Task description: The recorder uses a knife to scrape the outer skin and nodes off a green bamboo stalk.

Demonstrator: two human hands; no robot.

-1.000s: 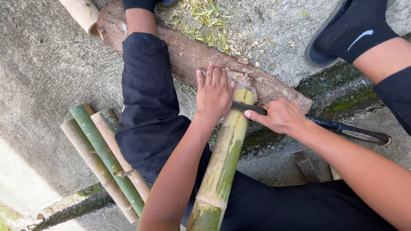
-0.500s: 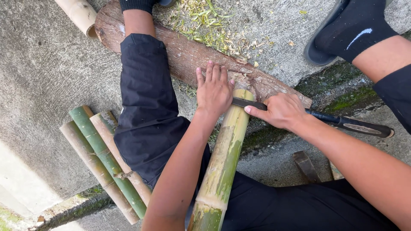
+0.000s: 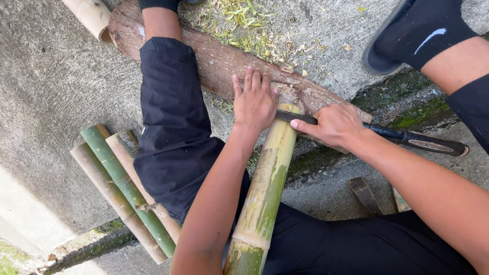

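Pressing a blade into the end of a bamboo pole

Resting on a brown log (image 3: 214, 61), with its upper end against the bark and its length running down toward the bottom edge, between the black-trousered legs: a thick green-and-yellow bamboo pole (image 3: 265, 188). Laid flat over the pole's top end and the log, fingers straight and spread, gripping nothing: left hand (image 3: 253, 102). Curled over the spine of a long dark knife (image 3: 407, 137), fingers bent and pushing down rather than wrapped fully round it: right hand (image 3: 333, 125). Lying crosswise on the pole's end, tip hidden under the left palm, dark handle jutting out to the right past the wrist: the same knife.

Scattered on the concrete floor (image 3: 46, 91) beyond the log: pale green shavings (image 3: 244, 25). Lying side by side to the left of the left leg, just beside one another and slanting down to the right: three more bamboo lengths (image 3: 122, 188) (two tan, one green between them). Poking in at the top left, touching the log's end: a tan bamboo piece (image 3: 91, 15). Planted at the top right: a foot in a black shoe (image 3: 412, 35). Growing along the crack at right: patches of moss (image 3: 412, 114).
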